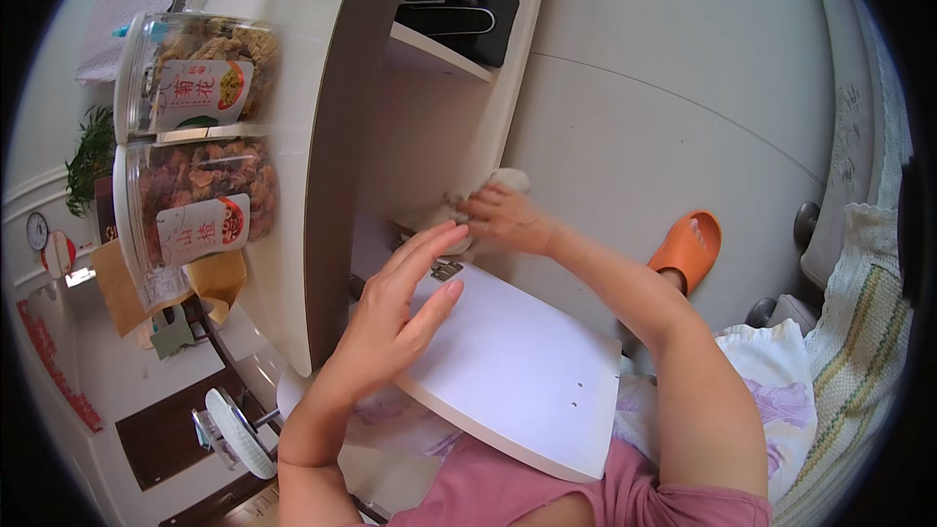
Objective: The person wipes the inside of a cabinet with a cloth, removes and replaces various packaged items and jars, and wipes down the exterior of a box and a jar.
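Note:
My right hand point(509, 219) presses a whitish cloth point(510, 180) low inside an open cabinet point(432, 113). The hand and cloth are blurred, and the fingers cover part of the cloth. My left hand point(402, 307) is raised over the cabinet's white door point(512, 351), holding nothing, with its thumb apart from the fingers. The door stands open in front of my body, and a metal hinge point(446, 271) shows at its inner end. What lies deeper in the cabinet is hidden by the countertop point(293, 161) and my hands.
Two clear plastic jars of dried plants, one upper point(212, 73) and one lower point(205, 197), stand on the countertop. A black box-like object point(476, 22) sits on a cabinet shelf point(439, 51). An orange slipper point(688, 249) is on a foot. Fabric-covered furniture point(849, 351) stands at right.

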A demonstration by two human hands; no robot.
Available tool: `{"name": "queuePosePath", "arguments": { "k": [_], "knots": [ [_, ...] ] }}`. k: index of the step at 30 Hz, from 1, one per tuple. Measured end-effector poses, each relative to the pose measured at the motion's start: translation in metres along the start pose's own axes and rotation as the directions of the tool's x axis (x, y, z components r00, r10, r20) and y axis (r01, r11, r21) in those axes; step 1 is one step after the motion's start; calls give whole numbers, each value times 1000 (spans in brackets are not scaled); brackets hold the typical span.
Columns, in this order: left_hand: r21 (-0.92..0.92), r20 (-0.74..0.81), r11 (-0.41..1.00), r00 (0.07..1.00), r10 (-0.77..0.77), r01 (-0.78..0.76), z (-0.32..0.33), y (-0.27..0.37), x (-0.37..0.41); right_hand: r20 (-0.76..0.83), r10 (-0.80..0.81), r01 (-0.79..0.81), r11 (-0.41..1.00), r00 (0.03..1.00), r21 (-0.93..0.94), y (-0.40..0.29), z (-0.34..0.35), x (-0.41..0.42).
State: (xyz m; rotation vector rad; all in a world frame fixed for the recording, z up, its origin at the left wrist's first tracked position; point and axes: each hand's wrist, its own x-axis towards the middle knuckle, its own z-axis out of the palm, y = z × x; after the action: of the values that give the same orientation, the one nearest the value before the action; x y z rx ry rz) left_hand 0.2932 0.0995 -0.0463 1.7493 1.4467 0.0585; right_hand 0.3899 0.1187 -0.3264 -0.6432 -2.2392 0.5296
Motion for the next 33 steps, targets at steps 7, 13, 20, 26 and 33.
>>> {"name": "queuePosePath", "arguments": {
  "k": [7, 13, 20, 26, 33],
  "knots": [
    [31, -6, 999, 1000, 18, -18, -4, 3, -13, -391, 359, -452, 874, 847, -177, 54, -37, 22],
    [3, -74, 998, 996, 55, -55, -8, 9, -20, -419, 425, -539, 818, 803, -202, 64, -38, 32],
    [79, -111, 970, 965, 236, -228, -7, -1, -25, -44, 350, -348, 937, 936, 36, -29, -10, 24],
    [64, -169, 879, 863, 477, -473, -16, 4, -33, 276, 153, -238, 921, 949, 308, -22, -20, -4],
    [251, -444, 674, 536, 718, -695, -31, 6, -59, 606, 559, -744, 663, 566, 83, -42, -173, 61]
  ]
}}
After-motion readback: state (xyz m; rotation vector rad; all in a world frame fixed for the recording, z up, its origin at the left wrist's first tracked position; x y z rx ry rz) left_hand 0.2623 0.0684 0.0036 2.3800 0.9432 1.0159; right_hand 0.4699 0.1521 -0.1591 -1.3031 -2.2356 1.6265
